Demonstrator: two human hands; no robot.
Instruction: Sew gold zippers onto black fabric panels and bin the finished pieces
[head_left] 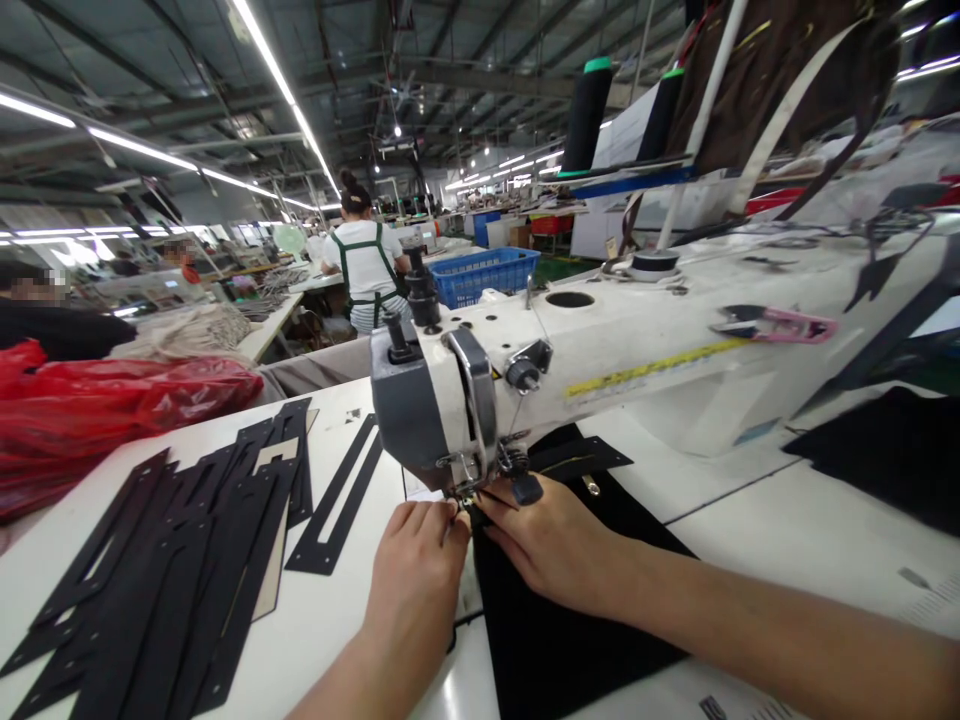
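Observation:
A white sewing machine (637, 350) with a dark grey head cover stands over the white table. Black fabric (570, 640) lies under its needle area and extends toward me. My left hand (424, 550) is at the left of the presser foot, fingers curled and pressed together at the fabric's edge; what they pinch is hidden. My right hand (551, 540) rests on the black fabric just right of the foot, its fingers reaching to the needle area. A black strip (581, 457) with a zipper pull (592, 485) near it lies behind the right hand.
Black slotted strips (187, 560) are piled on the left, with one (337, 500) apart. Beyond are a red plastic bag (127, 410), a blue basket (487, 272) and a person (365, 260). Pink-handled snips (795, 325) lie on the machine arm; thread cones (587, 120) stand above.

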